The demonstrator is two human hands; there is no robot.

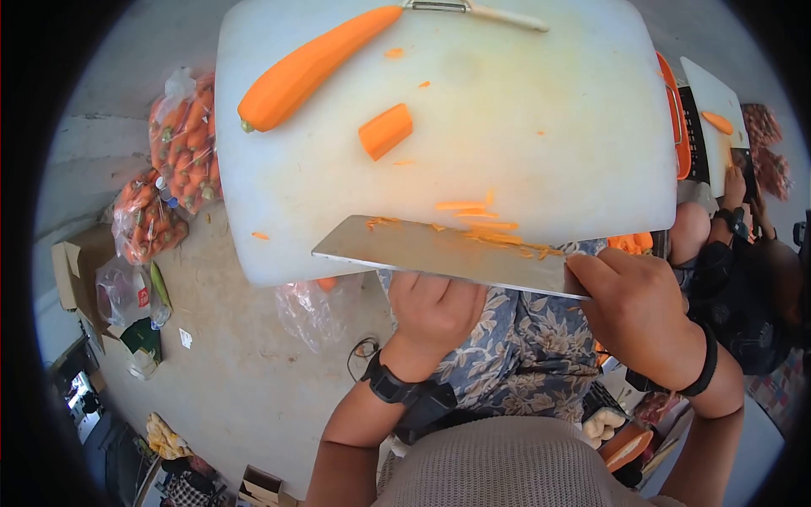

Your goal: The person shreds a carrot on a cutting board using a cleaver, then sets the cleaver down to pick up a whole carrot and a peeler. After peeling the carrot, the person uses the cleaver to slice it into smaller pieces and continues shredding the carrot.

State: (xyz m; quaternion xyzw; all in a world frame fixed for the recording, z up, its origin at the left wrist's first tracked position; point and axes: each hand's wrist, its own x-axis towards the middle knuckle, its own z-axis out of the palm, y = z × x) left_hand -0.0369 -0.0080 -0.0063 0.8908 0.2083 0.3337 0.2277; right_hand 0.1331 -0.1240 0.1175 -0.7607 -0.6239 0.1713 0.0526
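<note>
Progress looks early to us: right hand [638, 313] clamped on the knife [439, 253], left hand [435, 308] curled shut by the board [549, 101], one chunk [386, 131] cut, whole carrot [312, 63] left.

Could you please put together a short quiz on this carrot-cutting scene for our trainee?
1. True or false: the right hand grips the cleaver.
2. What lies at the top edge of the cutting board in the picture: A) peeler B) spoon C) fork?
3. Fill in: in the picture, the whole carrot lies to the ___ of the cut carrot piece.
Key: 1 true; 2 A; 3 left.
</note>
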